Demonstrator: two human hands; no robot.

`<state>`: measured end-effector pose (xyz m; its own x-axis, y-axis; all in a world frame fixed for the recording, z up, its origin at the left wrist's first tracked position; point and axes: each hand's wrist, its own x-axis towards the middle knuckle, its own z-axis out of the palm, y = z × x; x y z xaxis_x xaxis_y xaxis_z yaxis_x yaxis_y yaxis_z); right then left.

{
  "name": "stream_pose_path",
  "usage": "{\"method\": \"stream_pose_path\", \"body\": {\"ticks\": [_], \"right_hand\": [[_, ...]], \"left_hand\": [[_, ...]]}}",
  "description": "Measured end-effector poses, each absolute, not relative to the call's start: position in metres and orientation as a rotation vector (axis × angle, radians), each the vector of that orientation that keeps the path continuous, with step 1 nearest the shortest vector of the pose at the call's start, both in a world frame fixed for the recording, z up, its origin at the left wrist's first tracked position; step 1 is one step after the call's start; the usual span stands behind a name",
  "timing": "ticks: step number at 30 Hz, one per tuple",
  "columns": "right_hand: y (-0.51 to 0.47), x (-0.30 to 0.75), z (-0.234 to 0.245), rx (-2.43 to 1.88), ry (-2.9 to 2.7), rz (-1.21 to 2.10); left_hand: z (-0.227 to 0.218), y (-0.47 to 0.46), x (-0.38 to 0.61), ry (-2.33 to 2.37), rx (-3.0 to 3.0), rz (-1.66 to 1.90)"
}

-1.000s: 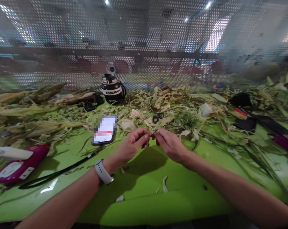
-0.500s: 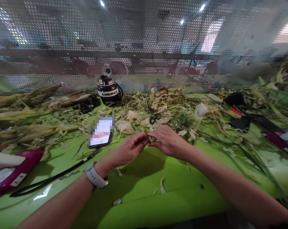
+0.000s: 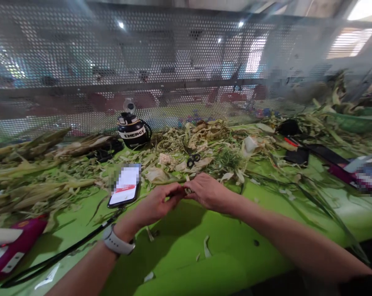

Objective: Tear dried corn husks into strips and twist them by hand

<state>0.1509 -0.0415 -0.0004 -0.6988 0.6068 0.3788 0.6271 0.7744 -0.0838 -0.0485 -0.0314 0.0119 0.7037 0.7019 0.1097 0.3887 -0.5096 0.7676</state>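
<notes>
My left hand [image 3: 157, 204], with a white watch on its wrist, is closed in a pinch above the green tabletop [image 3: 182, 242]. Its fingertips meet those of my right hand [image 3: 209, 192], which is also pinched. Between the fingertips shows a small pale piece of husk [image 3: 189, 190], mostly hidden by the fingers. Just beyond my hands lie black-handled scissors [image 3: 193, 160], partly covered by dry husks [image 3: 201, 137]. A phone [image 3: 124, 186] with a lit screen lies left of my left hand.
A black bottle marked ENERGY [image 3: 133, 133] stands at the back before a perforated metal screen [image 3: 173, 53]. Purple devices lie at the left [image 3: 17, 246] and right [image 3: 349, 174]. A black strap [image 3: 62, 244] runs from the phone. A green basin [image 3: 355, 122] sits far right.
The view has tilted up and shifted slightly right, so things sit lower and further left in the picture. Both hands remain together in a pinch, with only small finger movement.
</notes>
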Motion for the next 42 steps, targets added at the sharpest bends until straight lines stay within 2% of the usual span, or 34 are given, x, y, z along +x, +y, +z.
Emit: {"method": "stream_pose_path", "body": {"ticks": [5, 13, 26, 30, 35, 42], "right_hand": [[-0.040, 0.149, -0.005, -1.011, -2.524, -0.044], [-0.040, 0.150, -0.007, -1.011, -2.542, -0.042], [-0.044, 0.152, -0.014, -1.012, -2.429, 0.021], [-0.036, 0.163, -0.002, -1.021, -2.413, -0.018], [0.007, 0.185, 0.026, -1.302, -2.079, 0.008], [0.050, 0.156, 0.041, -2.023, -2.379, -0.061]], "left_hand": [[0.006, -0.031, -0.047, 0.865, 2.297, 0.614], [0.005, -0.031, -0.044, 0.762, 1.870, 0.561], [0.004, -0.032, -0.041, 0.812, 2.031, 0.628], [0.002, -0.033, -0.039, 0.829, 2.049, 0.637], [0.003, -0.033, -0.038, 0.881, 2.100, 0.594], [-0.001, -0.032, -0.040, 0.861, 2.032, 0.682]]}}
